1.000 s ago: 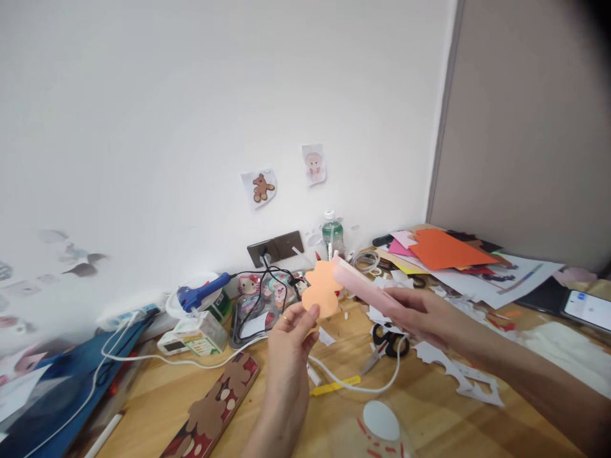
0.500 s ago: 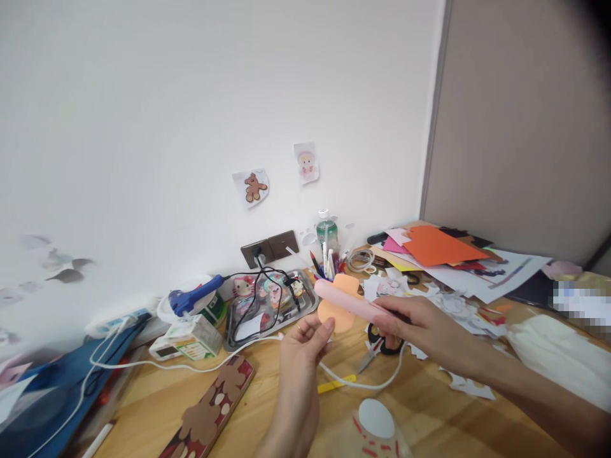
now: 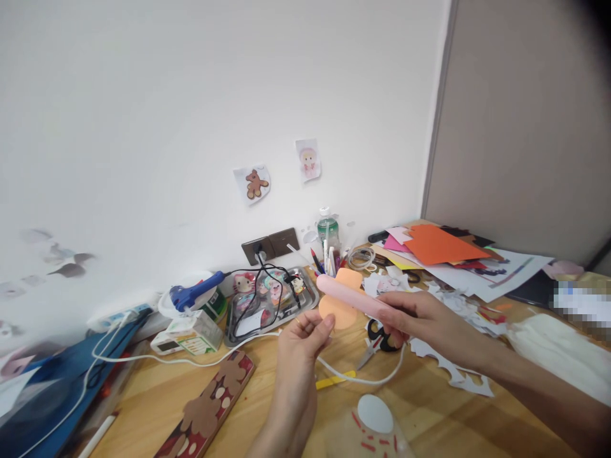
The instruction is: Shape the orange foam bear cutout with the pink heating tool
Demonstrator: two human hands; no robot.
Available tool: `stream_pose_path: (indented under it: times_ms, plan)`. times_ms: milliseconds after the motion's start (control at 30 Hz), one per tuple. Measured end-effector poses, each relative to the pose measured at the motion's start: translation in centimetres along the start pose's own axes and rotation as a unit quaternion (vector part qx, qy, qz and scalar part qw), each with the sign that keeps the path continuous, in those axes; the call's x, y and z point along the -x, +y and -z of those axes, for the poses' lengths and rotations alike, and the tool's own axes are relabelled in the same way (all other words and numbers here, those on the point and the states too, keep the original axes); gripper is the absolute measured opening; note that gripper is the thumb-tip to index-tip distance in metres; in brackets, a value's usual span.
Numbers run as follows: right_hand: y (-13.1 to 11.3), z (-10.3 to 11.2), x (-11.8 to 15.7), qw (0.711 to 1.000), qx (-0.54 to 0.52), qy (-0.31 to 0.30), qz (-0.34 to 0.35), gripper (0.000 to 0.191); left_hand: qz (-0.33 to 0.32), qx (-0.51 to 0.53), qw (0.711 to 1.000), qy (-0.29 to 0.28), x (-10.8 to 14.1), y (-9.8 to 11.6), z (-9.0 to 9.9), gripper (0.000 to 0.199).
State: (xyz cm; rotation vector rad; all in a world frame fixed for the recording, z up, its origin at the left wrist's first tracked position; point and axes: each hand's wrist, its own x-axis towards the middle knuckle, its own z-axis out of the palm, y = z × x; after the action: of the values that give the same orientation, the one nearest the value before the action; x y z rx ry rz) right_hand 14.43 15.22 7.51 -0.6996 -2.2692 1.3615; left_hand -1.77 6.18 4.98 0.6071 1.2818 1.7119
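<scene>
My left hand [image 3: 303, 346] pinches the lower left edge of a peach-orange cutout [image 3: 344, 314] with rounded lobes, held up above the table. My right hand [image 3: 413, 315] is wrapped round a slim pink bar [image 3: 351, 295] with a white cord, which looks like a small hair straightener. The bar lies slantwise across the front of the cutout; whether the cutout is clamped in it I cannot tell. Below my right hand, scissors [image 3: 377, 340] with black handles lie on the table. A yellow stick-like tool [image 3: 336, 380] is beside the white cord [image 3: 375, 382].
A metal tray [image 3: 312, 299] with stickers and black cables is at the back. Left of it are a blue glue gun [image 3: 198, 291] and a white-green box [image 3: 196, 332]. Brown bear cutouts [image 3: 203, 410] lie in front. Coloured sheets [image 3: 443, 245] and paper scraps [image 3: 449, 366] cover the right.
Both hands keep hold of the same things. The pink bar and right hand have shifted slightly right; the left hand is almost unchanged, and the view has moved a little.
</scene>
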Motion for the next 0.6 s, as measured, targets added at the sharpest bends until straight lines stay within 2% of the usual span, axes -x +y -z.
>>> stream_pose_path:
  times_ms: [267, 467, 600]
  plan:
    - [-1.0, 0.3, 0.3, 1.000, 0.016, -0.002, -0.007, 0.031, 0.001, 0.007, 1.000, 0.001, -0.1, 0.3, -0.1, 0.017]
    - [-0.8, 0.8, 0.3, 1.000, 0.011, 0.014, -0.008, 0.031, -0.010, 0.014, 0.999, 0.037, 0.1, 0.6, -0.2, 0.018]
    - [-1.1, 1.1, 0.3, 0.999, 0.022, 0.020, -0.011, 0.032, -0.008, 0.011, 0.999, 0.029, 0.1, 0.9, -0.1, 0.018]
